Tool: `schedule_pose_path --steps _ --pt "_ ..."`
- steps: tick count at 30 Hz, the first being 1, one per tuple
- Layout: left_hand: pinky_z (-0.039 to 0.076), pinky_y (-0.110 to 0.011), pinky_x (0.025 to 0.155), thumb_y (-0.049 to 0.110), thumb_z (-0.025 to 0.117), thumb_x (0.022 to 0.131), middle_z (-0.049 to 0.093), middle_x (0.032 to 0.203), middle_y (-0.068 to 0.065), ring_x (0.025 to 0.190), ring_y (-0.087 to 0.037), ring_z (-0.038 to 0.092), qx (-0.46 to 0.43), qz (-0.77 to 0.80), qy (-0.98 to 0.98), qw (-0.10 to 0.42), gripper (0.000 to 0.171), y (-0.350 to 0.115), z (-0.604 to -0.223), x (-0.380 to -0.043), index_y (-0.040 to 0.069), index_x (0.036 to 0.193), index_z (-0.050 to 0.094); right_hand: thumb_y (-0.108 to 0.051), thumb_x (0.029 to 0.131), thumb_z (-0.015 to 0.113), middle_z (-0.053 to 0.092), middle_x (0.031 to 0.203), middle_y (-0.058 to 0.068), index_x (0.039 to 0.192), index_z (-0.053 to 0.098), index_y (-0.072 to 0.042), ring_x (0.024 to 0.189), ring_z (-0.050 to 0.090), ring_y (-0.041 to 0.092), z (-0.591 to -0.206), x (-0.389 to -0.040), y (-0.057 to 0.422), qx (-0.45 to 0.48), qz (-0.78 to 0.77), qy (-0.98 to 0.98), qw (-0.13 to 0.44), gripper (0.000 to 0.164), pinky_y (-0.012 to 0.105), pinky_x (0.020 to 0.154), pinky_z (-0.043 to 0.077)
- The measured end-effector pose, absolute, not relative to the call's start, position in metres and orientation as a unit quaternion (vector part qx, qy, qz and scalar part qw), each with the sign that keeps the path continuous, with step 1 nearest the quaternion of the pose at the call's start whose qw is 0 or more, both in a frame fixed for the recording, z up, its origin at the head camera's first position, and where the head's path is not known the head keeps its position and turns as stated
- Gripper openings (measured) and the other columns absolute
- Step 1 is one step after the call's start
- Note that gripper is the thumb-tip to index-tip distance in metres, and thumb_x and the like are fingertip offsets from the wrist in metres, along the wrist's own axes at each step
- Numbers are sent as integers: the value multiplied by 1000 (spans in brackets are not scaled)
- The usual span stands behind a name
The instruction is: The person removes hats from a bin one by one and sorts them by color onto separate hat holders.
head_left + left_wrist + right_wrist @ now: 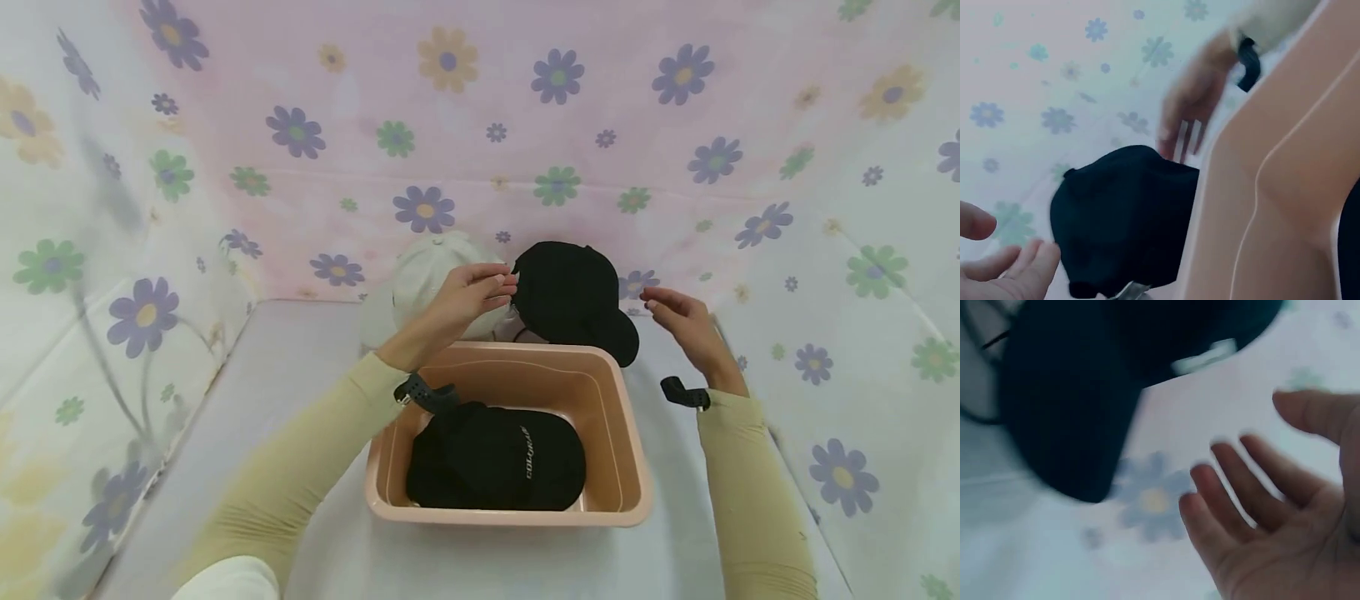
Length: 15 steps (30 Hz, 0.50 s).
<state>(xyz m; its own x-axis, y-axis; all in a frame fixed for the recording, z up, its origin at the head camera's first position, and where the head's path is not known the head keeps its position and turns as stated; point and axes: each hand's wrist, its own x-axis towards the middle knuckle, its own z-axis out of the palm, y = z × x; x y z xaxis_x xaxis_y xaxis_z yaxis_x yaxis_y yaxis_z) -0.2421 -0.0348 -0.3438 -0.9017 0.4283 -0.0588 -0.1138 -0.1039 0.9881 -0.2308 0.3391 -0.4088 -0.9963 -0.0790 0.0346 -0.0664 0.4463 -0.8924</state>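
Note:
A black cap stands behind the bin, its brim pointing right and toward me. My left hand hovers in front of a white cap, fingertips by the black cap's left edge; whether they touch it I cannot tell. In the left wrist view, the left thumb and fingers are apart with nothing between them. On the black cap's other side is my right hand, fingers loosely bent and holding nothing. The right wrist view shows its palm up, apart from the black brim.
A peach plastic bin stands in front of the two caps. Inside lies another black cap with pale lettering. Flower-patterned cloth rises behind and at both sides of the pale tabletop.

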Motion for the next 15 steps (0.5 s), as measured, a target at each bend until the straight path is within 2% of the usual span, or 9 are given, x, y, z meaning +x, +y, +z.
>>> schedule_pose_path --steps 3,6,10,15 --pt "39 -39 116 9 46 109 44 155 -24 143 -34 44 90 726 658 176 48 -17 -349 -252 -6 154 35 -27 110 44 37 155 30 154 32 9 144 39 37 -436 -230 339 13 -555 831 31 58 40 119 35" --pt "35 -39 119 11 47 109 36 160 -21 148 -32 38 68 708 682 171 53 -4 -351 -260 -4 157 30 -27 110 42 29 159 33 156 23 11 148 31 44 -454 -230 336 57 -573 815 62 62 51 120 30" --pt "31 -39 122 11 42 110 28 164 -20 151 -31 32 42 720 665 192 56 8 -350 -269 -3 160 20 -32 111 40 25 160 34 157 18 11 147 32 46 -466 -230 331 80 -575 807 107 67 52 118 33" --pt "34 -37 120 7 40 110 34 161 -23 148 -32 38 -9 759 618 207 55 15 -349 -279 -6 159 20 -37 110 42 25 161 33 158 17 10 145 35 47 -468 -230 330 81 -590 792 134 71 47 113 40"
